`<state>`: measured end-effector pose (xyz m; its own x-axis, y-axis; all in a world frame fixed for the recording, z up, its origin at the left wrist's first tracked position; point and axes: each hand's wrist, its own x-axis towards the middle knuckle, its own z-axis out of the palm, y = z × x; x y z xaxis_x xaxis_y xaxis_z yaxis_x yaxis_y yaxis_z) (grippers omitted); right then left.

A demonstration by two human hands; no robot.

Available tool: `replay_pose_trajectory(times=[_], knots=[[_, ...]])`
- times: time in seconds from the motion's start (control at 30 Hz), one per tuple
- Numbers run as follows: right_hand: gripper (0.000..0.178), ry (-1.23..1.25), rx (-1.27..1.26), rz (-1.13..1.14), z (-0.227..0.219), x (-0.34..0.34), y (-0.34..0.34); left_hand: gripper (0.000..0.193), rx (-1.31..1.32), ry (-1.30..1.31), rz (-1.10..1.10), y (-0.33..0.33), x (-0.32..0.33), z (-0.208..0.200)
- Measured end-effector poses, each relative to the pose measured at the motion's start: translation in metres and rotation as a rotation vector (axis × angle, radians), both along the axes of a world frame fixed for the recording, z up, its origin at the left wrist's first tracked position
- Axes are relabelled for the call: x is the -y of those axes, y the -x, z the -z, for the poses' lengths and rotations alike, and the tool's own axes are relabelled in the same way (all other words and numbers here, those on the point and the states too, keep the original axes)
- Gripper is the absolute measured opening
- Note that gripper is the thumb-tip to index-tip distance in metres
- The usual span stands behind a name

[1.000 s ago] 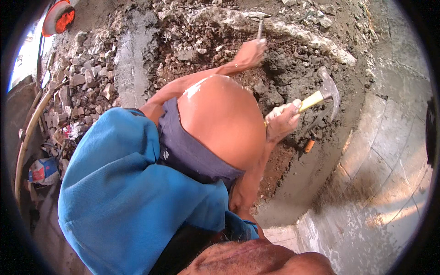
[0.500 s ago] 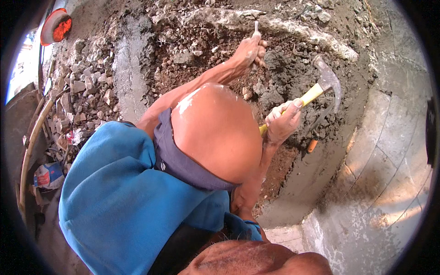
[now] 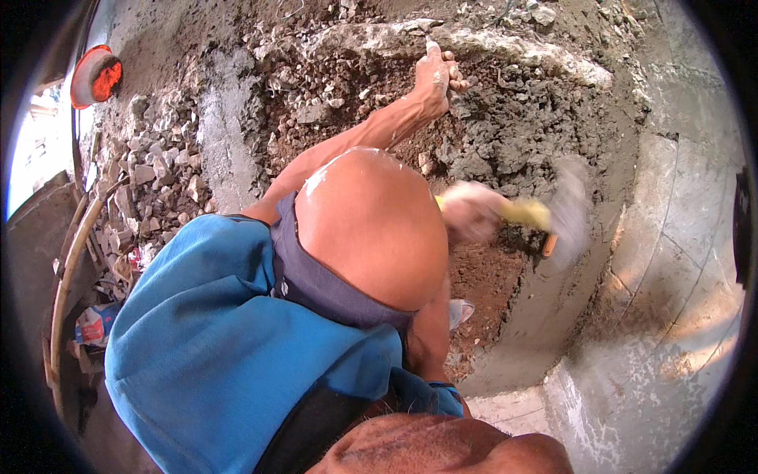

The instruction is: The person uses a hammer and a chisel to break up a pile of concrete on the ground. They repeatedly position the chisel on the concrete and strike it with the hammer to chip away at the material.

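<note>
My left hand (image 3: 434, 77) reaches out ahead, its fingers closed around a metal chisel (image 3: 429, 43). Only a short end of the chisel shows above the fist, close to a ridge of rough pale concrete (image 3: 513, 46). Smeared by motion, my right hand (image 3: 472, 211) grips the yellow handle of a claw hammer (image 3: 527, 212). The hammer's head is a grey blur to the right, over the wet mortar. A bare, dusty knee (image 3: 371, 229) rises between my two arms.
Dark wet mortar (image 3: 513, 130) lies beyond my right hand, with an orange-handled tool (image 3: 550, 246) near the hammer head. Broken stones (image 3: 162, 158) are heaped at left, near an orange-rimmed bowl (image 3: 96, 77) and a bent wooden pole (image 3: 71, 261). Grey wall slabs (image 3: 663, 229) border the right.
The hammer has swung down and toward me, from sharp to blurred. My left hand has shifted slightly up and left, with less of the chisel showing.
</note>
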<state>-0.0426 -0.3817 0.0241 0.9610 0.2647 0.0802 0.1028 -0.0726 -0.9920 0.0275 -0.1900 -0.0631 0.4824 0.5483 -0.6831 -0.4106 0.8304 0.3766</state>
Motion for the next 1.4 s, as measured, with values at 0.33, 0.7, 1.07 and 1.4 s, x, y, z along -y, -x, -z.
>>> replay_pose_trajectory(times=[0.33, 0.7, 1.07, 1.4], knots=[[0.045, 0.321, -0.461, 0.013, 0.054, 0.032, -0.006, 0.055, -0.47, -0.611, 0.529, 0.075, 0.001, 0.025], [0.047, 0.108, -0.665, 0.078, 0.013, 0.019, -0.025, 0.035, -0.019, -0.056, 0.434, 0.052, 0.019, -0.022], [0.047, 0.043, -0.649, 0.032, -0.016, 0.015, -0.03, 0.015, 0.095, 0.086, 0.273, 0.041, 0.011, -0.021], [0.045, 0.085, -0.614, 0.023, -0.043, 0.004, -0.026, 0.021, 0.055, 0.127, 0.24, 0.016, 0.009, -0.045]])
